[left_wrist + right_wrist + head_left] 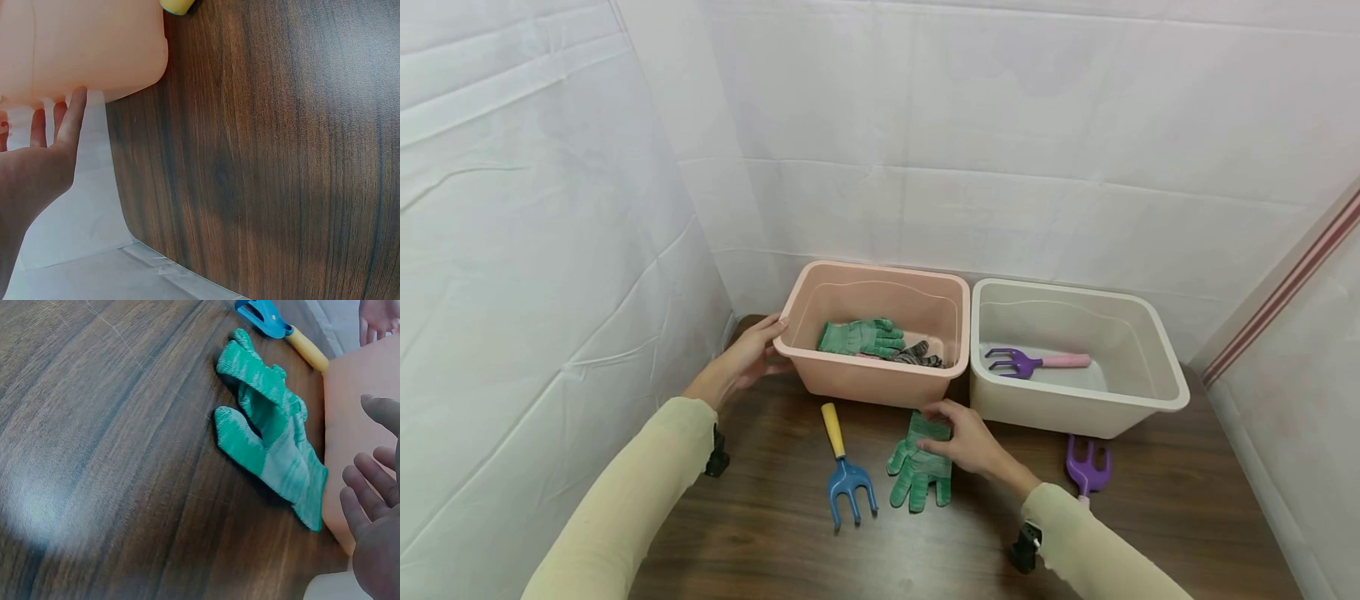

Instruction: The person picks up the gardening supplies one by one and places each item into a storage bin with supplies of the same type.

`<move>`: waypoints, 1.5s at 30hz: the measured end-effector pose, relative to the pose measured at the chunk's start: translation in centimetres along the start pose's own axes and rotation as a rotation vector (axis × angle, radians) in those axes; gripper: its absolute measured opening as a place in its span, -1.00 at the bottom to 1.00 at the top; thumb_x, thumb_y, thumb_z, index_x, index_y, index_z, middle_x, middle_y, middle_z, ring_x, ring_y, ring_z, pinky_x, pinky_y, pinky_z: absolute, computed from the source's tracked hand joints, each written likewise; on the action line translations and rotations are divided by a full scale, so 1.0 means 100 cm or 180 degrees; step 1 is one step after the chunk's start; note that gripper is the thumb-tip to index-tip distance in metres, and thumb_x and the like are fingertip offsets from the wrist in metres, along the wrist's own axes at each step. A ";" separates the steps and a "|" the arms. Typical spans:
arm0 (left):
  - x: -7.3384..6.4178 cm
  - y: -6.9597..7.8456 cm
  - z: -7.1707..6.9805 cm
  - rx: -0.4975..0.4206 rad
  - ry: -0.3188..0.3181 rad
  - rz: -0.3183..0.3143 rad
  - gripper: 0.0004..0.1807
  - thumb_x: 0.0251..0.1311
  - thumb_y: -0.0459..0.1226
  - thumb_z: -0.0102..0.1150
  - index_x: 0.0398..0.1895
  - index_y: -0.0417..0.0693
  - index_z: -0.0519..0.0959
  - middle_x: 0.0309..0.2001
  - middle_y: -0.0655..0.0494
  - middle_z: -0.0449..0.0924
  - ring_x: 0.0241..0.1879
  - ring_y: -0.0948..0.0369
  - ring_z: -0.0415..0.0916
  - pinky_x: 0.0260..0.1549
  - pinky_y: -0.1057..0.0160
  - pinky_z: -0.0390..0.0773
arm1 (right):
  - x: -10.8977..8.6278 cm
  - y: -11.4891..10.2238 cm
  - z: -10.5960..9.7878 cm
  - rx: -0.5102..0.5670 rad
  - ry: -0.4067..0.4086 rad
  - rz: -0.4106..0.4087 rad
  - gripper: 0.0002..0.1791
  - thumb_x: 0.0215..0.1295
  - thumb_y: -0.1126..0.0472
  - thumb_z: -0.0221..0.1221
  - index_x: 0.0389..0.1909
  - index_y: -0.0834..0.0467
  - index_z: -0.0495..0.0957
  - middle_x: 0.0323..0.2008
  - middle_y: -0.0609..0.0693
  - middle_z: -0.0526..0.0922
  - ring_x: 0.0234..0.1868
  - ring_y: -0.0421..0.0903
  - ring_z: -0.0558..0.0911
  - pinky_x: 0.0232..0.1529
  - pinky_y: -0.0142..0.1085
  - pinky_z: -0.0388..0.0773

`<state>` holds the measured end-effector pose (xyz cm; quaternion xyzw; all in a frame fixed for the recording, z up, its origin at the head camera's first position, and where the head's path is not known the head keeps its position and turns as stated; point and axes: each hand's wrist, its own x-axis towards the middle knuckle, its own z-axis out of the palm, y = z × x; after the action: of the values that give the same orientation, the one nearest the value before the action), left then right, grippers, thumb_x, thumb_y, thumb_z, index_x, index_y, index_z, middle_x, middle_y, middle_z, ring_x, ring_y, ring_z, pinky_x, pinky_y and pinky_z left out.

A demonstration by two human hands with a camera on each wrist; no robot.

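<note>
My left hand (752, 354) is at the left end of the pink bin (865, 379), touching its rim. In the left wrist view the fingers (72, 119) look straight against the bin's outer wall. A green glove (921, 475) lies on the table in front of the pink bin. Above its cuff end hovers my right hand (966, 437), fingers loosely bent with nothing between them; the right wrist view shows a gap between them and the glove (269, 431). To the glove's left lies a blue hand fork (847, 479) with a yellow handle.
Inside the pink bin are a green glove (861, 337) and a dark striped glove (917, 354). The white bin (1052, 408) beside it holds a purple hand fork (1018, 362) with a pink handle. Another purple fork (1086, 471) lies on the table, partly behind my right forearm.
</note>
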<state>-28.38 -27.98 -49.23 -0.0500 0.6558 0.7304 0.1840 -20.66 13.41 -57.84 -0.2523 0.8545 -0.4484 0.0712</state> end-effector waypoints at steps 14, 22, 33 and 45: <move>0.000 0.001 0.000 -0.0025 0.0000 0.0010 -0.28 0.70 -0.02 -0.12 0.76 0.05 -0.05 0.67 -0.21 0.01 0.60 -0.18 0.07 0.47 -0.33 0.24 | 0.002 0.016 0.014 -0.0102 0.0052 0.0090 -0.36 0.21 0.06 0.56 0.23 0.27 0.63 0.12 0.10 0.69 0.14 0.06 0.65 0.24 0.08 0.58; 0.000 0.001 0.001 -0.0020 0.0016 -0.0026 -0.30 0.71 -0.04 -0.14 0.76 0.07 -0.06 0.68 -0.18 0.00 0.61 -0.14 0.07 0.47 -0.33 0.24 | 0.001 0.022 0.022 -0.0137 -0.0022 0.0204 -0.32 0.17 0.04 0.58 0.24 0.28 0.62 0.11 0.13 0.68 0.12 0.05 0.63 0.21 0.05 0.59; 0.002 0.002 0.002 -0.0066 0.0021 -0.0041 -0.28 0.71 -0.03 -0.12 0.76 0.07 -0.06 0.67 -0.18 0.01 0.60 -0.15 0.09 0.48 -0.32 0.23 | 0.001 0.028 0.026 -0.0358 -0.0056 0.0204 -0.20 0.08 -0.06 0.62 0.28 0.23 0.61 0.14 0.07 0.62 0.14 0.05 0.58 0.22 0.05 0.55; 0.000 0.001 0.000 -0.0038 0.0044 -0.0044 -0.27 0.71 -0.01 -0.11 0.76 0.06 -0.07 0.67 -0.19 0.01 0.60 -0.14 0.08 0.47 -0.32 0.24 | -0.002 0.024 0.030 -0.0452 -0.0134 0.0270 -0.13 0.05 -0.08 0.63 0.34 0.21 0.56 0.24 0.12 0.55 0.21 0.08 0.50 0.27 0.10 0.50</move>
<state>-28.39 -27.95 -49.16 -0.0607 0.6523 0.7327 0.1843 -20.36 12.44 -61.49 -0.2297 0.8924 -0.3779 0.0899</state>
